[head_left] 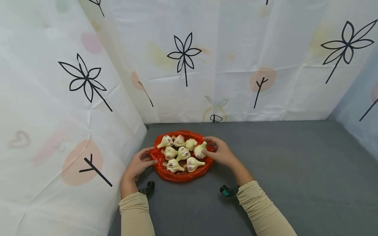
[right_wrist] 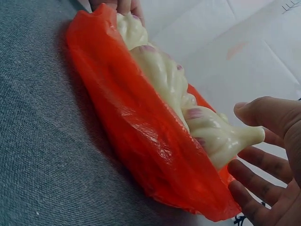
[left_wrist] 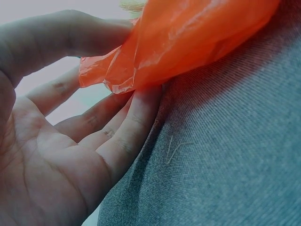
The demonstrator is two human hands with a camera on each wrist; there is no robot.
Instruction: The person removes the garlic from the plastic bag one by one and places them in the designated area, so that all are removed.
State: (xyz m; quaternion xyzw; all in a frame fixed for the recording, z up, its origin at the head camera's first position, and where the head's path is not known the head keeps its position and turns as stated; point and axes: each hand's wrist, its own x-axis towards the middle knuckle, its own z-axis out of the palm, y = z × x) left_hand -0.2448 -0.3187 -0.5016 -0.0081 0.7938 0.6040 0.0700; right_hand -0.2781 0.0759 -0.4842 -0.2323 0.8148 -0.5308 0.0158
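Note:
A red plastic bag (head_left: 180,177), its rim rolled down, lies spread on the grey table and holds several white garlic bulbs (head_left: 183,153) with purple marks. At its left side my left hand (head_left: 140,164) pinches the rim; in the left wrist view the thumb lies over the red plastic (left_wrist: 188,47) and the fingers reach beneath it. On the opposite side is my right hand (head_left: 221,151), its fingers loosely spread near the rim. One garlic bulb (right_wrist: 218,136) points its stem toward that palm in the right wrist view, with the thumb apart from it.
The grey tabletop (head_left: 283,170) stretches to the right of the bag. A white cloth (head_left: 230,39) with drawn flowers hangs behind the table, and another stretch of it stands close on the left. Dark wrist straps sit on both arms.

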